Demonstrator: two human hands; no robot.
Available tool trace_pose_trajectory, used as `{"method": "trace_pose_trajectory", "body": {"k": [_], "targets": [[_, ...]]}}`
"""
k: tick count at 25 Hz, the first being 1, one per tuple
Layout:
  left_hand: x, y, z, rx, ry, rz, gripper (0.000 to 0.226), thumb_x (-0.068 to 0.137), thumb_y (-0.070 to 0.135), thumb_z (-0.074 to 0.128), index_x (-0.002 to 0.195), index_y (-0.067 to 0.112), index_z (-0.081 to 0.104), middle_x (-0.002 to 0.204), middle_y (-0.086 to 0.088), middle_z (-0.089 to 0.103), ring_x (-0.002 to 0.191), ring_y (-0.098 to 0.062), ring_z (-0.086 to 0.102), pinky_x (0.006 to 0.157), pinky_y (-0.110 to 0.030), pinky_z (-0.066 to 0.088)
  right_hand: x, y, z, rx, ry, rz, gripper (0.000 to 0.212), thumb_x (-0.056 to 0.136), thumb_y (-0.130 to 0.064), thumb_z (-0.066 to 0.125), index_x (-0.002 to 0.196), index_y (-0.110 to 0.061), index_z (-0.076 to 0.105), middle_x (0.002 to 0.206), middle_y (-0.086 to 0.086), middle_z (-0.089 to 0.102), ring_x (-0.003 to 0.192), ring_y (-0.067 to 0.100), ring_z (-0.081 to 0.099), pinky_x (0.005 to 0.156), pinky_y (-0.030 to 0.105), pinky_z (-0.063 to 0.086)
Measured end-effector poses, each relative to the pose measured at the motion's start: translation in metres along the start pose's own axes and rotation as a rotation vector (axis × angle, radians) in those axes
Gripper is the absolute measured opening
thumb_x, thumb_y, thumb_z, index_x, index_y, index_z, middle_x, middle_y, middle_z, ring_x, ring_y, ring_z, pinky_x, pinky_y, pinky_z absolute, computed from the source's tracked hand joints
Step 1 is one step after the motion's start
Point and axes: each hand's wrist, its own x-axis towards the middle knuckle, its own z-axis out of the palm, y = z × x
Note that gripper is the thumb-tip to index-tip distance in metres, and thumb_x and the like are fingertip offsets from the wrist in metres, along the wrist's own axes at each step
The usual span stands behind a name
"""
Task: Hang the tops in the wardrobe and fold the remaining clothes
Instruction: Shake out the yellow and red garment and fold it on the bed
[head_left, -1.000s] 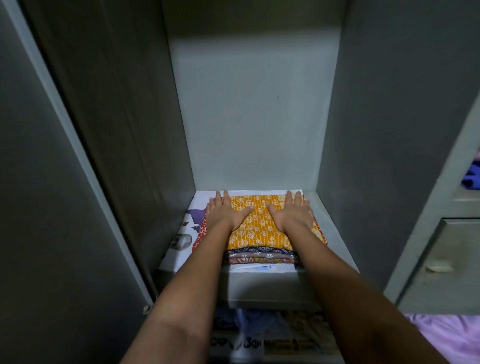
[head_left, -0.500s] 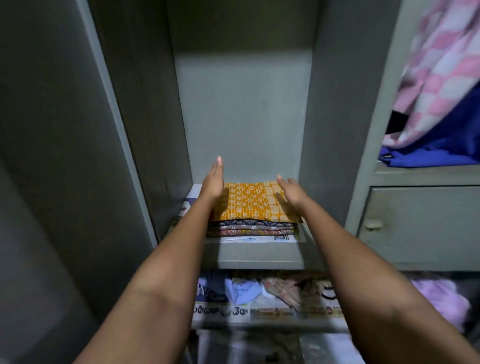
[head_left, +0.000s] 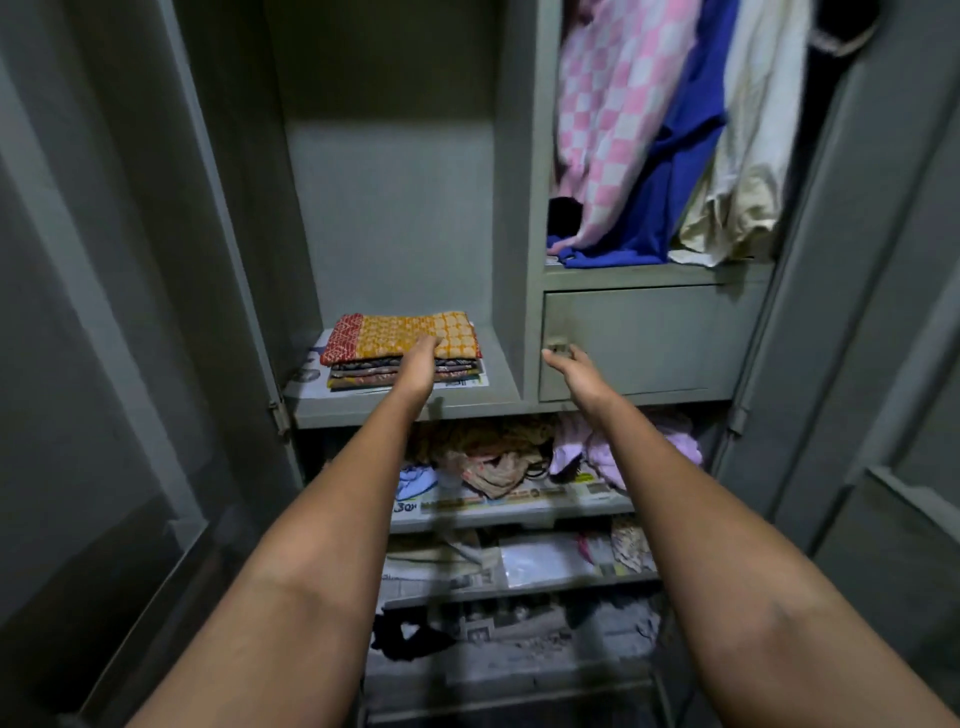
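Hands reach forward into an open grey wardrobe (head_left: 514, 208), both arms stretched out from the bottom of the view. The left hand (head_left: 418, 364) is seen from the back, fingers straight and close together, in front of the near edge of a folded stack of clothes (head_left: 400, 353); whether the fingertips touch the cloth cannot be told. The right hand (head_left: 571, 366) hangs apart from the stack, fingers relaxed and slightly spread, holding nothing, just in front of the handle (head_left: 557, 347) of a small closed compartment door (head_left: 649, 338).

The stack lies on a shelf (head_left: 498, 374) in the left half of the wardrobe, resting on a sheet of newspaper (head_left: 311, 369). Its top piece is orange-yellow with a red patterned end towards the left; darker printed pieces lie beneath it.

Above the small door, in the right half, tops hang side by side: a pink-and-white checked garment (head_left: 602, 114), a blue garment (head_left: 675, 171) and a cream garment (head_left: 748, 156), their lower ends resting on the ledge.

Below the shelf, loose crumpled clothes (head_left: 493, 457) and a pale purple cloth (head_left: 597, 452) lie on a lower shelf lined with newspaper, with more papers and fabric on the shelves beneath. Both wardrobe doors stand open at either side.
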Motion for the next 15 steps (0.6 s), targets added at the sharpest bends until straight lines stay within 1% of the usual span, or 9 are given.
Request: {"method": "trace_pose_trajectory", "body": {"k": [2, 3, 4, 5, 6, 10, 12, 13, 15], "targets": [[-0.025, 0.019, 0.024, -0.010, -0.077, 0.020, 0.038, 0.103, 0.023, 0.029, 0.128, 0.004, 0.052, 0.133, -0.011, 0.051, 0.124, -0.020, 0.047, 0.094, -0.017, 0.035, -0.030, -0.003, -0.030, 0.000, 0.064, 0.003, 0.073, 0.096, -0.031, 0.054, 0.151, -0.004, 0.014, 0.156, 0.010, 0.024, 0.143, 0.023, 0.024, 0.112, 0.031, 0.022], [-0.036, 0.027, 0.039, -0.014, -0.125, 0.042, 0.037, 0.103, 0.023, 0.030, 0.126, 0.004, 0.053, 0.132, -0.010, 0.052, 0.122, -0.019, 0.048, 0.094, -0.014, 0.037, -0.044, -0.004, -0.046, 0.003, 0.093, 0.000, 0.074, 0.096, -0.031, 0.054, 0.152, -0.005, 0.013, 0.157, 0.010, 0.021, 0.144, 0.024, 0.023, 0.113, 0.032, 0.020], [-0.044, 0.030, 0.053, -0.018, -0.173, 0.063, 0.040, 0.103, 0.024, 0.031, 0.132, 0.003, 0.048, 0.140, -0.010, 0.046, 0.130, -0.019, 0.043, 0.103, -0.017, 0.033, -0.060, -0.006, -0.061, 0.004, 0.128, -0.002, 0.074, 0.096, -0.032, 0.053, 0.152, -0.005, 0.012, 0.157, 0.009, 0.020, 0.144, 0.023, 0.022, 0.113, 0.032, 0.020], [-0.050, 0.032, 0.068, -0.016, -0.219, 0.088, 0.045, 0.103, 0.025, 0.032, 0.141, 0.003, 0.040, 0.150, -0.009, 0.036, 0.138, -0.019, 0.033, 0.112, -0.023, 0.025, -0.074, -0.006, -0.076, 0.010, 0.161, -0.007, 0.075, 0.096, -0.033, 0.054, 0.152, -0.006, 0.012, 0.158, 0.009, 0.020, 0.144, 0.023, 0.021, 0.113, 0.032, 0.019], [-0.060, 0.034, 0.083, -0.018, -0.263, 0.108, 0.048, 0.102, 0.027, 0.034, 0.145, 0.004, 0.034, 0.154, -0.007, 0.028, 0.142, -0.019, 0.025, 0.116, -0.028, 0.019, -0.090, -0.006, -0.090, 0.015, 0.208, -0.005, 0.077, 0.095, -0.034, 0.054, 0.152, -0.007, 0.011, 0.158, 0.009, 0.019, 0.144, 0.022, 0.021, 0.113, 0.032, 0.019], [-0.095, 0.037, 0.147, -0.065, -0.474, 0.151, 0.051, 0.102, 0.025, 0.035, 0.146, 0.001, 0.028, 0.156, -0.010, 0.023, 0.144, -0.020, 0.023, 0.119, -0.033, 0.015, -0.163, 0.004, -0.141, 0.067, 0.406, 0.007, 0.080, 0.093, -0.034, 0.057, 0.153, -0.009, 0.010, 0.157, 0.006, 0.020, 0.144, 0.019, 0.021, 0.113, 0.031, 0.019], [-0.115, 0.042, 0.178, -0.116, -0.605, 0.159, 0.050, 0.103, 0.023, 0.035, 0.146, -0.001, 0.026, 0.156, -0.013, 0.023, 0.144, -0.020, 0.024, 0.120, -0.035, 0.014, -0.205, 0.006, -0.161, 0.070, 0.488, 0.035, 0.076, 0.093, -0.037, 0.056, 0.152, -0.010, 0.017, 0.156, 0.004, 0.024, 0.143, 0.019, 0.023, 0.112, 0.033, 0.021], [-0.130, 0.047, 0.194, -0.141, -0.670, 0.150, 0.049, 0.103, 0.022, 0.035, 0.146, -0.001, 0.027, 0.155, -0.013, 0.025, 0.143, -0.020, 0.025, 0.120, -0.035, 0.015, -0.231, 0.005, -0.169, 0.061, 0.535, 0.062, 0.071, 0.093, -0.038, 0.056, 0.151, -0.011, 0.024, 0.154, 0.003, 0.029, 0.141, 0.018, 0.027, 0.109, 0.032, 0.025], [-0.167, 0.055, 0.219, -0.203, -0.773, 0.113, 0.047, 0.102, 0.021, 0.036, 0.144, -0.001, 0.031, 0.152, -0.013, 0.031, 0.141, -0.020, 0.030, 0.119, -0.033, 0.018, -0.280, 0.006, -0.185, 0.080, 0.616, 0.086, 0.058, 0.093, -0.037, 0.056, 0.142, -0.009, 0.041, 0.144, 0.002, 0.044, 0.131, 0.017, 0.041, 0.093, 0.026, 0.034]]}}
